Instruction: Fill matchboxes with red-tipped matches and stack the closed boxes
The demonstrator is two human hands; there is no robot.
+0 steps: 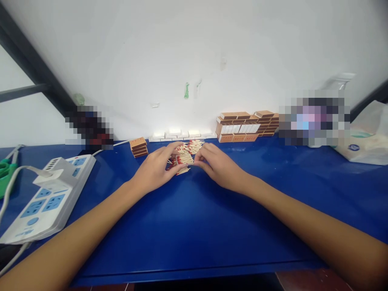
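Observation:
My left hand [157,166] curves its thumb and fingers around a small open matchbox tray [189,163] filled with red-tipped matches [185,159]. Its thumb lies along the near side of the tray. Pinched fingers of my right hand [210,161] meet the tray's right end; whatever is between the fingertips is too small to make out. Behind and around both hands, loose matches [194,146] lie in a heap on the blue table [194,226]. The left hand partly hides them.
White empty-looking trays [182,134] line the wall. To their right stand stacked matchboxes [238,129]; a smaller matchbox stack [138,147] is at left. A power strip [51,202] with cables, green-handled scissors [6,173] and a tissue pack [363,141] occupy the sides.

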